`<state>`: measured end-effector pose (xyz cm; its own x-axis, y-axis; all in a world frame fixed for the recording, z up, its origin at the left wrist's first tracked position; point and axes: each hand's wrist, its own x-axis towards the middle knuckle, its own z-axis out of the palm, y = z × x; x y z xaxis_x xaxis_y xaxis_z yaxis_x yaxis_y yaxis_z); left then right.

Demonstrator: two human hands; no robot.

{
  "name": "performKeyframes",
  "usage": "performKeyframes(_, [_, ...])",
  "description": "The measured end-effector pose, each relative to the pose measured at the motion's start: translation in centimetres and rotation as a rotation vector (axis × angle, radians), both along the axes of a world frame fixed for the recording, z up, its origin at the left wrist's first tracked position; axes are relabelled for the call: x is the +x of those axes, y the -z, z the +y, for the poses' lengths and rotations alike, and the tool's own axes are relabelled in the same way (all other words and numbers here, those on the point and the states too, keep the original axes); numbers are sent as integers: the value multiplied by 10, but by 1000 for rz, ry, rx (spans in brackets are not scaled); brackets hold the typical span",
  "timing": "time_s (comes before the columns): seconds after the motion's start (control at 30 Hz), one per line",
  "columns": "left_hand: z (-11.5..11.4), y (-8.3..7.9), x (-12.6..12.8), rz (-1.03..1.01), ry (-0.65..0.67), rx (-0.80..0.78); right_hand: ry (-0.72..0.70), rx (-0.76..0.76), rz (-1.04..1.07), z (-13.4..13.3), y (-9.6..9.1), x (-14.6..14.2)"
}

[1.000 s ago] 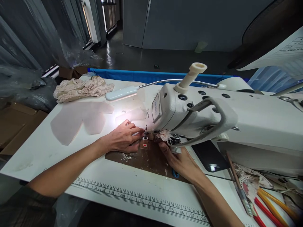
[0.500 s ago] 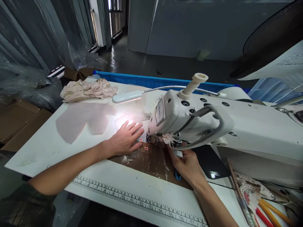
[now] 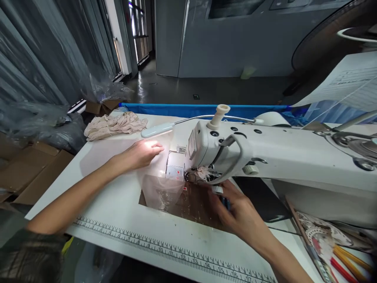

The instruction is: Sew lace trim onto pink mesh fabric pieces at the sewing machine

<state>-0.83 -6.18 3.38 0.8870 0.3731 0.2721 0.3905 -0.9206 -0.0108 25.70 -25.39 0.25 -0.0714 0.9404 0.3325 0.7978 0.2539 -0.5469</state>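
Note:
My left hand, its fingers drawn together, is over sheer pale pink fabric under the bright lamp and appears to pinch it. Another sheer piece lies across the brown plate, near the needle area of the white sewing machine. Right of the presser foot, my right hand is curled beneath the machine head. A small blue-handled tool shows between its thumb and fingers; its working end is hidden. Gathered light fabric or thread hangs by the needle bar.
A bundle of beige lace lies at the table's back left. The lamp reaches over the work on a bendy arm. A black phone-like slab is right of my right hand. A printed ruler runs along the front edge. Cardboard boxes stand left.
My left hand has lifted off the plate area and moved back and left, its spread fingers now closed. Sheer fabric now covers part of the brown plate. The view has shifted slightly.

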Motion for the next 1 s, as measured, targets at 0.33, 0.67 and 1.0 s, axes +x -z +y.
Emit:
performKeyframes(0.33, [50, 31, 35, 61, 55, -237, -220, 59, 4, -28, -1, -26])
performKeyframes(0.67, [3, -22, -10, -160, 2, -374, -284, 68, 24, 31, 11, -74])
performKeyframes(1.0, [-11, -53, -60, -247, -245, -487, -181, 4, 421, 116, 10, -163])
